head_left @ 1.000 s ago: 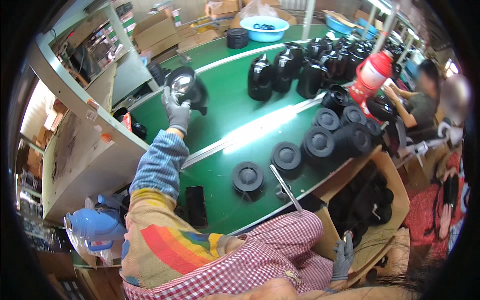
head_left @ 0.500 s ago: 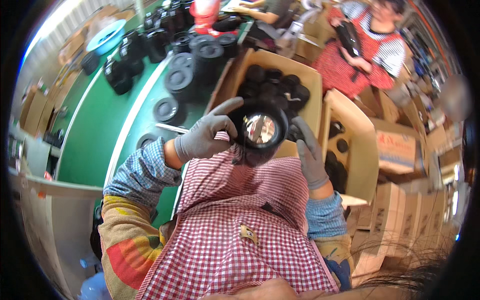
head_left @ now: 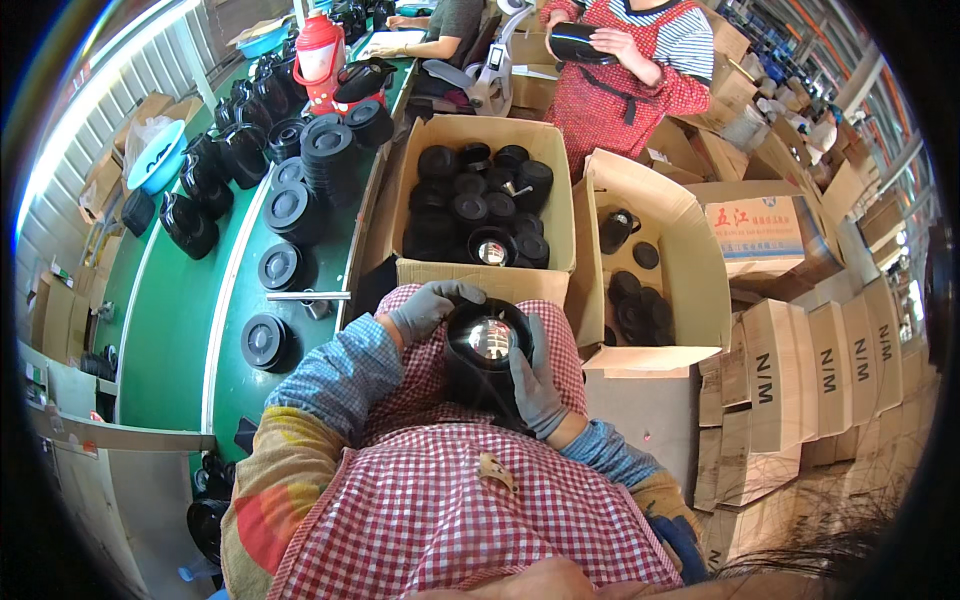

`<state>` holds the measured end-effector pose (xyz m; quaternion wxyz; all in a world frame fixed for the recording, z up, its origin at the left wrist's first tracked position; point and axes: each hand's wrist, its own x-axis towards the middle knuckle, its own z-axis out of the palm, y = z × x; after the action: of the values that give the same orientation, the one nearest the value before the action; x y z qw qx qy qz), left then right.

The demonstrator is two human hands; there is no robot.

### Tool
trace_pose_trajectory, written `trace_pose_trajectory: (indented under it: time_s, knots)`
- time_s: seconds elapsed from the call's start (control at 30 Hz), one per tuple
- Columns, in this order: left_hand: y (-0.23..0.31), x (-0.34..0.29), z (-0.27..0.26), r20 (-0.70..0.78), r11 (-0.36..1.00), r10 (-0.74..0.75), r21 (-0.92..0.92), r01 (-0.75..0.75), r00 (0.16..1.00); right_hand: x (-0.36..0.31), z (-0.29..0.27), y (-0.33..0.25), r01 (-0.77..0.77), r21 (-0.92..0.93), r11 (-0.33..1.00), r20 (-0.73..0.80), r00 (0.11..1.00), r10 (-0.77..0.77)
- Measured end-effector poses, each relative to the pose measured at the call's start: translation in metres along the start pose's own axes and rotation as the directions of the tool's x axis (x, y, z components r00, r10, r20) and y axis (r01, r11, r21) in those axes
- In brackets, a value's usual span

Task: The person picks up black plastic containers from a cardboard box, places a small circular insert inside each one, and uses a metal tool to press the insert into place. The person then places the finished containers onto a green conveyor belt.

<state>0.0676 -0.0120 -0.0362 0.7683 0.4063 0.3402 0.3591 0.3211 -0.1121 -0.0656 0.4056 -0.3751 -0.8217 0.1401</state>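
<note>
A black cylindrical vessel body (head_left: pixel 470 378) rests on my lap, its round end tipped up. Shiny domed metal (head_left: pixel 491 339) shows inside the rim. My left hand (head_left: pixel 428 312), in a grey glove, is closed on the rim at the far left side. My right hand (head_left: pixel 540 385), gloved too, wraps the right side, with its thumb over the rim beside the metal. Just beyond, a cardboard box (head_left: pixel 485 278) is packed with black round parts, one of them with a shiny metal middle (head_left: pixel 492 252).
At the left runs a green bench (head_left: pixel 235 330) with black round lids (head_left: pixel 265 342), black jugs (head_left: pixel 188 226) and a red flask (head_left: pixel 319 48). To the right stand a second open box (head_left: pixel 650 358) and stacked cartons (head_left: pixel 775 370). A person in a red apron holds a black vessel (head_left: pixel 583 43).
The vessel body has come down and nearer, from in front of the box onto my lap. My right hand, earlier apart at its right side, now grips it.
</note>
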Motion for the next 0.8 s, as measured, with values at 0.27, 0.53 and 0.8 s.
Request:
trace_pose_trajectory:
  time_s: [0.27,0.53,0.8]
  knots:
    - [-0.051,-0.032,0.005,0.042,0.527,0.476,0.787,-0.322,0.879,0.008,0.013,-0.011,-0.294,0.252,0.922,-0.01,0.952,0.307]
    - [-0.011,-0.037,0.009,-0.108,0.907,0.127,0.414,-0.071,0.986,0.082,-0.034,0.008,-0.221,0.24,0.945,0.042,0.975,0.218]
    - [0.043,-0.055,-0.127,-0.482,0.814,0.512,0.538,-0.222,0.711,0.144,-0.022,0.04,0.131,0.069,0.989,0.592,0.792,-0.146]
